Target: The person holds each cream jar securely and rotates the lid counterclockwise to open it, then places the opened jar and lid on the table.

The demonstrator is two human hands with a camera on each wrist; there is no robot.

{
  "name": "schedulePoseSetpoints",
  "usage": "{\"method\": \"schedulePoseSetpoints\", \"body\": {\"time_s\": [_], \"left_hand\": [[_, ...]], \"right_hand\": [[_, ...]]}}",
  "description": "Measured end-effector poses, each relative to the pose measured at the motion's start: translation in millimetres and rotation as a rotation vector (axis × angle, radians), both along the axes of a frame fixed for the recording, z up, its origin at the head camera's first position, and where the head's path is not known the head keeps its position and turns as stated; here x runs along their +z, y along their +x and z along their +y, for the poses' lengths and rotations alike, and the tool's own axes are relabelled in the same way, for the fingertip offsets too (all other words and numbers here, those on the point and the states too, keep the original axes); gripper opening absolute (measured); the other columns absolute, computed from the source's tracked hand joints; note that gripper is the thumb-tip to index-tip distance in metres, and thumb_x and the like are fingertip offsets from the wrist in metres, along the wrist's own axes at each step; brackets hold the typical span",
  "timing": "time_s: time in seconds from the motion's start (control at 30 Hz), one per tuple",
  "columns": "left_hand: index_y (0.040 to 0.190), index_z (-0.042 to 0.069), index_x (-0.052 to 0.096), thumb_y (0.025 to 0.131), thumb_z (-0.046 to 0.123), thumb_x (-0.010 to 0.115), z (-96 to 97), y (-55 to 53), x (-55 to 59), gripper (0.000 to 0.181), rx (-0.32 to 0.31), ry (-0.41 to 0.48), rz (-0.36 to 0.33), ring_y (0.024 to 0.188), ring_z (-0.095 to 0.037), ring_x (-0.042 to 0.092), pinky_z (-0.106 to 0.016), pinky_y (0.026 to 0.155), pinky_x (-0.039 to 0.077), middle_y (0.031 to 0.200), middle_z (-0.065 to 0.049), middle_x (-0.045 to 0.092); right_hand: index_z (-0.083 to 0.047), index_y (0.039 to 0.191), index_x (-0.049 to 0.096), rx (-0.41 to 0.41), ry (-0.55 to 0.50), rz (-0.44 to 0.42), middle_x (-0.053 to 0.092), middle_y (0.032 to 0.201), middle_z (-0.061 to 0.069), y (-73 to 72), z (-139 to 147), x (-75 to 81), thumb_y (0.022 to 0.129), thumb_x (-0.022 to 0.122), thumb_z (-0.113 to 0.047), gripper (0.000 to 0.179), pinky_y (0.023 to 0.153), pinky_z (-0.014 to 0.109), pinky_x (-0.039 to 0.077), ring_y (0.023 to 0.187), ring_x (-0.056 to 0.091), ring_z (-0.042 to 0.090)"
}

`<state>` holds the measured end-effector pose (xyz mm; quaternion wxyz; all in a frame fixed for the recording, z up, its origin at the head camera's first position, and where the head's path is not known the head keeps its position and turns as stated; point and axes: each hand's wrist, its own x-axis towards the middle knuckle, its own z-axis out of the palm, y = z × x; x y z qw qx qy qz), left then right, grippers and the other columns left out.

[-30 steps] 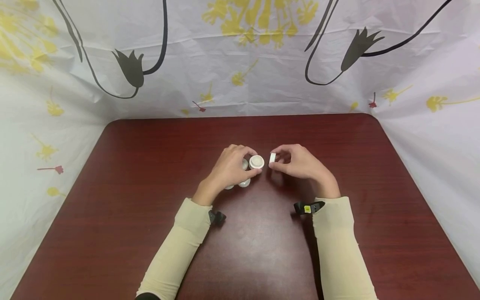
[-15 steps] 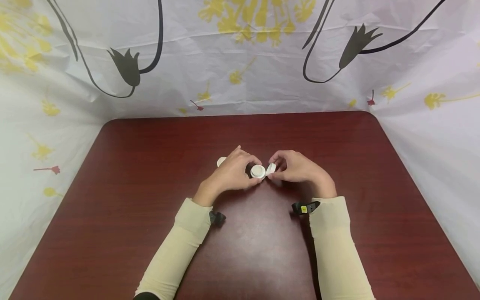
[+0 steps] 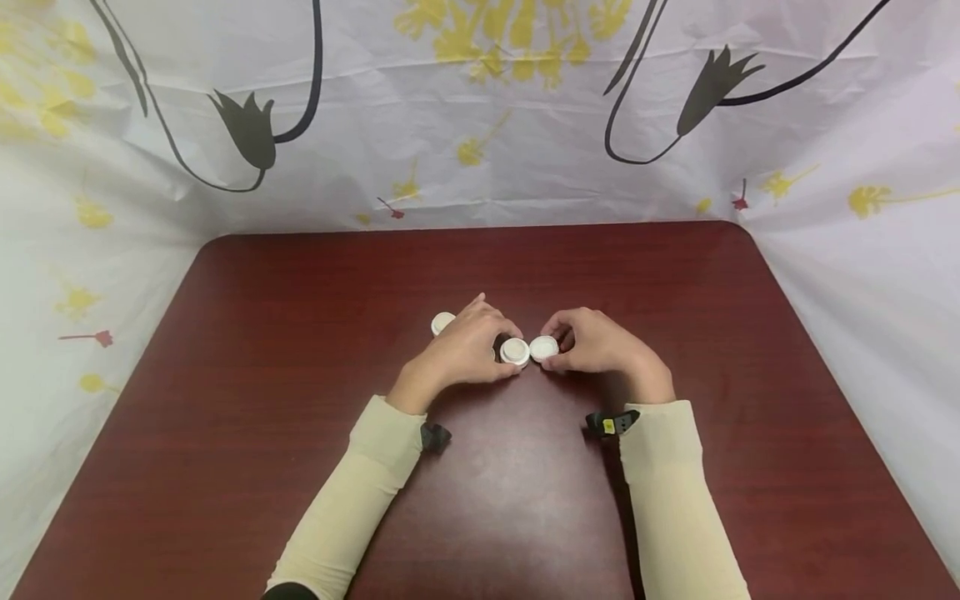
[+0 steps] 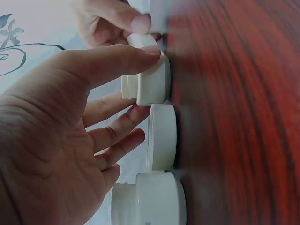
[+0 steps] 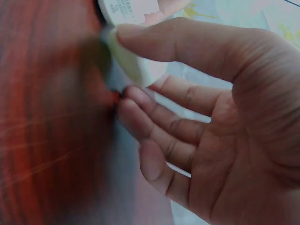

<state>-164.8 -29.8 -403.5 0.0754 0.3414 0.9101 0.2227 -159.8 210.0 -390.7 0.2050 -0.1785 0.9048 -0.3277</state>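
Observation:
My left hand (image 3: 467,346) pinches a small white jar (image 3: 514,352) between thumb and fingers; its neck is uncapped. Beside it, my right hand (image 3: 606,343) pinches a round white lid (image 3: 543,348) by the edge, hollow side up. The lid and the jar stand side by side, close to touching, low over the table. A printed label shows on the jar (image 5: 125,10) in the right wrist view. Under my left palm, the left wrist view has another white lid (image 4: 162,137) on the table and a second uncapped jar (image 4: 160,200) with a threaded neck.
A round white piece (image 3: 442,322) lies left of my left hand, partly hidden by it. The dark red wooden table (image 3: 495,500) ends at a patterned white sheet (image 3: 525,167) at the back and both sides.
Both hands have come lower toward the near side with the jar and the lid. The lid has turned from edge-on to flat, next to the jar. A white piece has come into view left of my left hand.

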Motion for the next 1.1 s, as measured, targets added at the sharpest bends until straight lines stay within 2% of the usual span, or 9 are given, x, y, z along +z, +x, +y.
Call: {"method": "schedulePoseSetpoints", "body": {"time_s": [0.3, 0.7, 0.93, 1.1], "left_hand": [[0.115, 0.017, 0.080, 0.083, 0.033, 0.090, 0.8, 2.2, -0.5, 0.037, 0.006, 0.003, -0.003, 0.121, -0.022, 0.063, -0.049, 0.136, 0.017, 0.109, 0.003, 0.078], [0.118, 0.015, 0.079, 0.084, 0.034, 0.090, 1.1, 4.0, -1.4, 0.041, 0.015, -0.016, -0.004, 0.118, -0.021, 0.067, -0.047, 0.134, 0.023, 0.112, 0.000, 0.078], [0.125, 0.014, 0.077, 0.084, 0.039, 0.090, 1.4, 4.9, -1.0, 0.050, 0.015, -0.017, -0.027, 0.123, -0.022, 0.065, -0.045, 0.135, 0.021, 0.117, -0.001, 0.076], [0.135, 0.012, 0.071, 0.090, 0.048, 0.082, -1.6, 7.7, 1.9, 0.059, 0.044, 0.022, -0.075, 0.133, -0.024, 0.059, -0.043, 0.136, 0.016, 0.130, -0.003, 0.073]], "right_hand": [[-0.004, 0.112, 0.068, 0.016, 0.049, 0.019, 0.073, 0.100, 0.011, 0.0, -1.6, -3.5, 0.084, 0.086, -0.013, 0.035, 0.078, 0.032, 0.053, 0.085, 0.066, 0.018], [-0.002, 0.114, 0.067, 0.020, 0.042, 0.020, 0.072, 0.101, 0.012, 1.7, -2.7, -5.0, 0.083, 0.088, -0.012, 0.039, 0.079, 0.033, 0.053, 0.087, 0.066, 0.019], [-0.003, 0.124, 0.064, 0.001, 0.047, -0.001, 0.071, 0.111, 0.016, 3.7, -0.6, -1.6, 0.082, 0.091, -0.021, 0.053, 0.087, 0.040, 0.057, 0.097, 0.069, 0.025], [-0.002, 0.135, 0.062, -0.025, 0.009, 0.061, 0.071, 0.123, 0.018, 4.8, 0.5, 0.1, 0.093, 0.082, -0.026, 0.052, 0.096, 0.048, 0.058, 0.109, 0.072, 0.031]]}}
